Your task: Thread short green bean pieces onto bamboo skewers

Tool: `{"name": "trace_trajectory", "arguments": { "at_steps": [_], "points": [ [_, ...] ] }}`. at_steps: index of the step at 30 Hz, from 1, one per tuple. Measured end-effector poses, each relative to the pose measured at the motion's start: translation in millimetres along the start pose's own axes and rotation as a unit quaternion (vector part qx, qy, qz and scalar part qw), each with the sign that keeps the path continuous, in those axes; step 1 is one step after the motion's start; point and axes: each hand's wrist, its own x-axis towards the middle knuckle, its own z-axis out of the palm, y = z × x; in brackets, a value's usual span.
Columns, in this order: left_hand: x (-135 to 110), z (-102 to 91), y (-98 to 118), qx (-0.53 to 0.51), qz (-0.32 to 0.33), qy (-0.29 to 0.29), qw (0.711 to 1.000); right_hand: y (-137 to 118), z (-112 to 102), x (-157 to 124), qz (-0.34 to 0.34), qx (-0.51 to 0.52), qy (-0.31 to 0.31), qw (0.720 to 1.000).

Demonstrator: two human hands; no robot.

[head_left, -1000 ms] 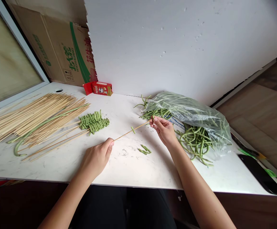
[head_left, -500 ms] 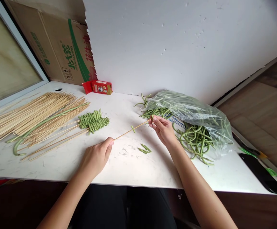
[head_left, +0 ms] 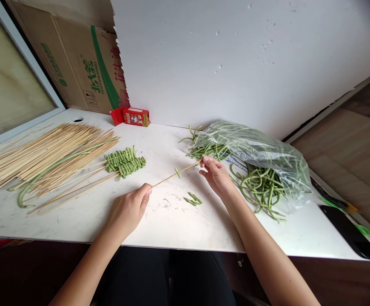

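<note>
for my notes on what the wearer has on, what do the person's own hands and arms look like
The left hand and right hand are bare: no gloves, rings or watch visible. Both forearms are uncovered, with no sleeves in view. Dark trousers show below.

Right hand [head_left: 217, 174] in slightly different pose

Skewer [head_left: 164, 180] wood, probably smooth; bag [head_left: 255, 143] glossy plastic.
</note>
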Motion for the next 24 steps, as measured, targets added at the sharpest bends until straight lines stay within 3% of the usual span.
{"name": "trace_trajectory", "arguments": {
  "at_steps": [5,12,24],
  "points": [
    [0.6,-0.1,1.3,0.007,-0.004,-0.004,1.000,2.1,5.0,-1.6,-0.003,0.004,0.007,1.000],
    [1.4,-0.7,3.0,0.012,-0.009,-0.007,1.000,8.6,9.6,-2.5,-0.056,-0.034,0.063,0.996],
    [0.0,1.1,0.4,0.009,0.002,-0.002,1.000,13.2,14.5,-4.9,-0.040,-0.008,0.057,0.998]
  ]
}}
